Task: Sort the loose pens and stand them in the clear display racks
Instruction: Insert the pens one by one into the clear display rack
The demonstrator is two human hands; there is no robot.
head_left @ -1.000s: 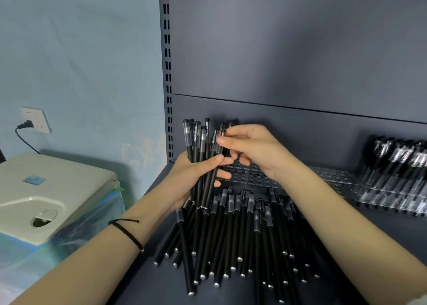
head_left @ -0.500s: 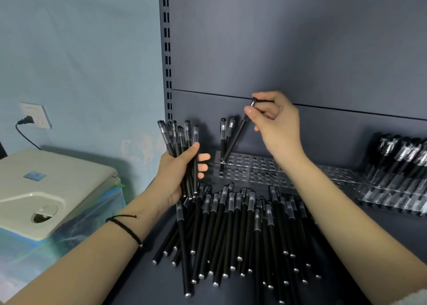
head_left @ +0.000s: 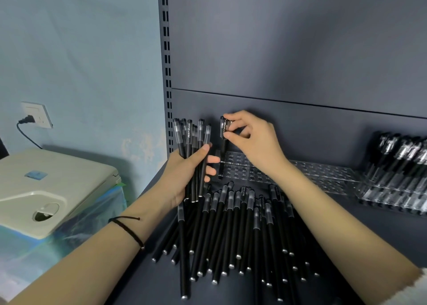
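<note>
Right hand (head_left: 254, 142) is at the back of the dark shelf (head_left: 381, 240), thumb and forefinger pinching the cap end of a black pen (head_left: 223, 140) that stands upright in the left end of the clear rack (head_left: 323, 173). The other fingers are curled loosely behind it. More clear caps show between the fingertips, but how many pens stand there cannot be told. Left hand (head_left: 184, 173) is just beside it, to the left of the rack, fingers and thumb wrapped round a bundle of pens (head_left: 193, 138) held upright with the caps on top; one cap bears white lettering. A thin black band (head_left: 129, 228) circles that wrist. Below both hands, the loose pens (head_left: 231, 230) lie in a fanned heap on the shelf, caps toward the rack and silver-tipped ends toward the person; both forearms reach in over its sides. Most of the clear rack's holes right of the hand hold nothing. At the far right a second rack (head_left: 397, 184) is packed with leaning pens. Off the shelf to the left, a cream machine (head_left: 46, 184) sits on blue-tinted plastic wrap, and a wall socket (head_left: 37, 115) above it has a black plug in it.
</note>
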